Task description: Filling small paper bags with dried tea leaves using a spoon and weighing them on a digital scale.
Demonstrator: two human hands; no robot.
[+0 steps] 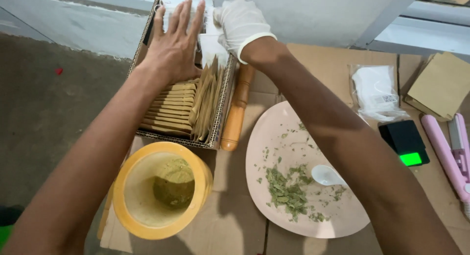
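My bare left hand (172, 44) lies flat, fingers spread, on the brown paper packets (169, 108) stacked in a cardboard box (221, 105). My right hand (240, 22), in a white glove, reaches to the box's far right corner and its fingers close on a white packet (211, 45) standing there. More brown packets stand upright along the box's right side. A wooden pestle (236, 110) lies just right of the box.
A yellow mortar (134, 220) with green powder inside stands near me. A pink plate (274, 137) holds dried green leaves and a white spoon (327, 175). At right are a small black scale (405, 142), a pink sealer (448, 152), a plastic bag (376, 91) and brown pouches (440, 83).
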